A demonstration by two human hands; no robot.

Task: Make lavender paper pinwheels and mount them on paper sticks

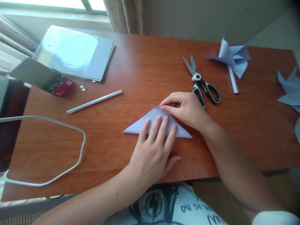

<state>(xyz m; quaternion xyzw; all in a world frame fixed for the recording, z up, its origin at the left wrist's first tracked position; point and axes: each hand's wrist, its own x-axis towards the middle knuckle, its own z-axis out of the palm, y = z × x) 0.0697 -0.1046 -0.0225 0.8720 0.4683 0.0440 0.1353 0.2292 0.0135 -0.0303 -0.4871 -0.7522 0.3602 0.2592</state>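
Note:
A sheet of paper [137,126], folded into a triangle, lies on the wooden table with its long edge towards me. Fingers spread, my left hand [154,147] rests flat over the middle of the triangle. My right hand [185,107] pinches the paper's top corner between thumb and index finger. Just beyond the right hand lie black and white scissors [198,78], their blades apart and pointing away from me. A rolled paper stick [95,101] lies to the left of the triangle.
A finished paper pinwheel [234,59] lies at the back right, and more folded paper [290,90] at the right edge. On the left are an opened box of small metal pins [63,87], a clear folder [77,53] and a white cable [83,140]. Small scraps lie mid-table.

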